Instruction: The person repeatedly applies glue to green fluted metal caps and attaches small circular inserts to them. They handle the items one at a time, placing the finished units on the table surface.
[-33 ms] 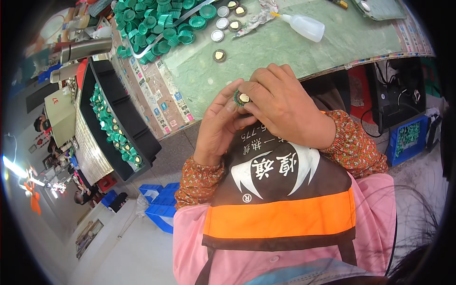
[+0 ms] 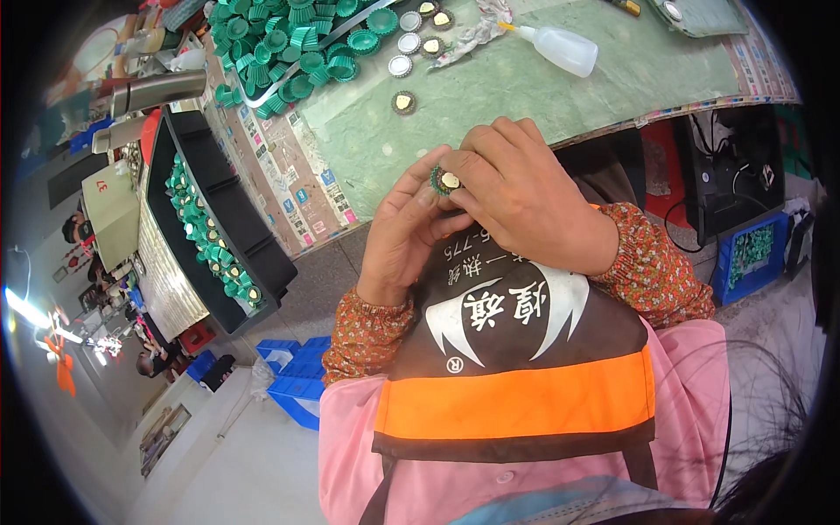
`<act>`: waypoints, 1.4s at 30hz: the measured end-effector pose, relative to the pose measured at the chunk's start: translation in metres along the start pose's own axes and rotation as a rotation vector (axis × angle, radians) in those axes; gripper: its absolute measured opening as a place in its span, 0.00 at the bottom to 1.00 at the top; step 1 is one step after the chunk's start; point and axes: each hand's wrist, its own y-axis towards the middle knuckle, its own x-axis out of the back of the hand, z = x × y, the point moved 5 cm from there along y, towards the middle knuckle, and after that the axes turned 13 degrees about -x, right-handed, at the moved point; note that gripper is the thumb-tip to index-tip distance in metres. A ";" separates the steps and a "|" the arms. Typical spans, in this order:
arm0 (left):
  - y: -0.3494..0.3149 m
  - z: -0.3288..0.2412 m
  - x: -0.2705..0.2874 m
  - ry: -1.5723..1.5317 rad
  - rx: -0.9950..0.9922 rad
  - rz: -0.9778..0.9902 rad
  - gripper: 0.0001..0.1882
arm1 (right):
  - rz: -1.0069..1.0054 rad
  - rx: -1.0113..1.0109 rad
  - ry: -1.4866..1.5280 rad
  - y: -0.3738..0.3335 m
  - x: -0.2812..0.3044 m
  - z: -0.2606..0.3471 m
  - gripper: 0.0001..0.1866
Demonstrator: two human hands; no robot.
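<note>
Close to the table's near edge, my two hands meet around one small green fluted cap (image 2: 445, 181) with a dark round insert and a pale gold centre. My left hand (image 2: 401, 234) pinches its left side between thumb and fingers. My right hand (image 2: 525, 197) is closed over the right side, thumb and forefinger at the insert's rim. On the green work surface (image 2: 630, 83) beyond, a loose dark round piece (image 2: 403, 102) with a pale centre lies by itself. Farther back are several similar pieces (image 2: 432, 46) and silvery discs (image 2: 400, 66).
A heap of green fluted caps (image 2: 306, 38) covers the table's far left. A white squeeze bottle (image 2: 564, 51) with a yellow tip lies beside crumpled material (image 2: 477, 37). Left of the table stands a black bin (image 2: 249, 210) of finished-looking green pieces. Blue crates (image 2: 302, 376) sit on the floor.
</note>
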 end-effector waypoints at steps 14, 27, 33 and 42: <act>-0.001 0.008 0.002 -0.060 0.042 -0.002 0.27 | 0.014 -0.007 -0.005 -0.002 0.001 -0.001 0.17; -0.005 0.007 -0.001 0.119 -0.010 -0.030 0.24 | -0.012 -0.010 0.063 -0.003 0.000 -0.005 0.13; -0.008 0.000 -0.013 0.228 -0.098 -0.039 0.24 | -0.039 0.053 0.046 -0.005 -0.006 -0.003 0.16; -0.001 0.004 -0.006 0.348 -0.092 -0.089 0.15 | 0.080 -0.118 0.329 -0.006 -0.015 -0.025 0.14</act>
